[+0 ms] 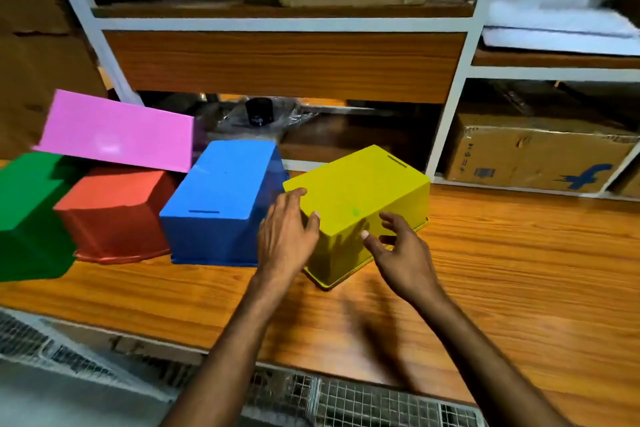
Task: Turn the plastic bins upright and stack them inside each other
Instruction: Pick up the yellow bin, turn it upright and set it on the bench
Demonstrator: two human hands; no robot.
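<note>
Wooden table (502, 270) with shelving behind it is holding five upside-down bins in a row: green bin (27, 211) at far left, red bin (114, 215), pink bin (117, 130) leaning tilted on top of those two, blue bin (221, 201), and yellow bin (356, 208) on the right. Both hands are going for the yellow one. Left hand (287, 232) is resting spread on its near left corner, right hand (401, 250) is hovering at the near wall, fingers apart, so nothing's clamped yet. Looks like the very first flip is starting. Next move probably needs fingers hooking under the rim, then rolling it over so its mouth is facing up.
</note>
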